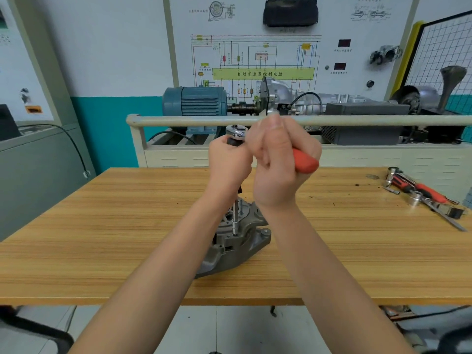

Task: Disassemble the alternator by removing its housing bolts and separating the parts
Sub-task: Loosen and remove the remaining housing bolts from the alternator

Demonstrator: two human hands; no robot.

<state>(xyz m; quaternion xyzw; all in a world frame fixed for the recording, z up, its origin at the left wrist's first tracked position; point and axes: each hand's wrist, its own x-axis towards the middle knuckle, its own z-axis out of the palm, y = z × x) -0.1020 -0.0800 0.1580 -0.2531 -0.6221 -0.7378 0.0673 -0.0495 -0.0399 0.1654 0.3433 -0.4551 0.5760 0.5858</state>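
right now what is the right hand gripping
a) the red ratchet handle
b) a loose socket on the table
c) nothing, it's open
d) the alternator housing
a: the right hand is curled round the red ratchet handle, while the left hand holds the ratchet head above the extension that runs down into the alternator.

Two bare forearms, sleeveless within view; left hand (228, 162) and right hand (278, 162) ungloved, no rings or watch.
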